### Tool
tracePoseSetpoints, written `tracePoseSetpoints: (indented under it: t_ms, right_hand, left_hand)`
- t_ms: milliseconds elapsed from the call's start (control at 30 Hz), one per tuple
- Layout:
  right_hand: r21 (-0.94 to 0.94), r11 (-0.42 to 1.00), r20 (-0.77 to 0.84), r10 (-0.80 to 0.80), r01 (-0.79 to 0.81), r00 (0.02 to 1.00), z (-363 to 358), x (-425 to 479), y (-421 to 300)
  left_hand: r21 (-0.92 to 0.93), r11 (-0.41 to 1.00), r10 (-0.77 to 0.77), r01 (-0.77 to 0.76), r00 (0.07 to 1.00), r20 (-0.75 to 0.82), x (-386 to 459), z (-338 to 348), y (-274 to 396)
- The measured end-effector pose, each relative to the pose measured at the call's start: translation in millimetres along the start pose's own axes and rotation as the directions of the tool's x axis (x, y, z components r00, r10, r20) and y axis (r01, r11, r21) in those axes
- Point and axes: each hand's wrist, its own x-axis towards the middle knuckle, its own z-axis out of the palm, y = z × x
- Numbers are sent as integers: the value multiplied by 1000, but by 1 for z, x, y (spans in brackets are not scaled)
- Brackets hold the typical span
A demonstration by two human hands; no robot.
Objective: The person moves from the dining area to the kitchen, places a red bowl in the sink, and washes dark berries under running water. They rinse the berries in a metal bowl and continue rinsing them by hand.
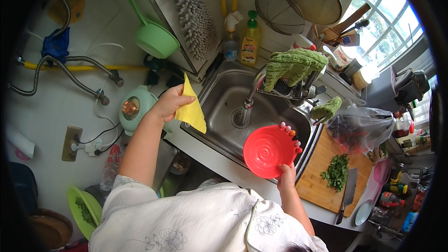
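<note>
My left hand point(171, 103) pinches a yellow cloth point(191, 108) by its upper part, and the cloth hangs over the left edge of the steel sink point(220, 94). In my right hand point(287, 176) is the rim of a round red bowl point(266, 150), tilted so that its ringed inside faces up. Small pink, orange and black beads or figures line the bowl's far right rim. The bowl is over the sink's near right part. Behind it stands the chrome faucet point(247, 103), its spout low over the drain, with a green towel point(295, 64) draped beside it.
Right of the sink, a wooden cutting board point(308, 178) bears chopped green herbs point(336, 173), a cleaver point(349, 189) and a clear plastic bag point(364, 127). A dish soap bottle point(250, 43) stands behind the sink. A pale green appliance point(140, 106) is by my left forearm.
</note>
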Motion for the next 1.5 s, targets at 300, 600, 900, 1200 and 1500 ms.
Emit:
tracePoseSetpoints:
  t_ms: [300,600,900,1200,1500]
  right_hand:
    - [72,997,-16,4,-3,1000,3,-5,-4]
    - [107,994,-13,-22,24,1000,-4,-12,-5]
    - [110,994,-43,1,3,999,-15,-16,-1]
    - [113,994,-47,16,-11,999,-5,-19,-4]
    - [37,999,36,-3,1,999,34,27,-2]
  left_hand:
    - [-200,980,52,-23,988,143,5,20,28]
    - [-258,966,90,-21,961,260,21,43,51]
    - [-111,823,557,-557,830,-29,50,110,88]
    - [440,-133,428,-888,349,834,74,177,124]
    - [136,794,608,-593,779,-153,96,80,23]
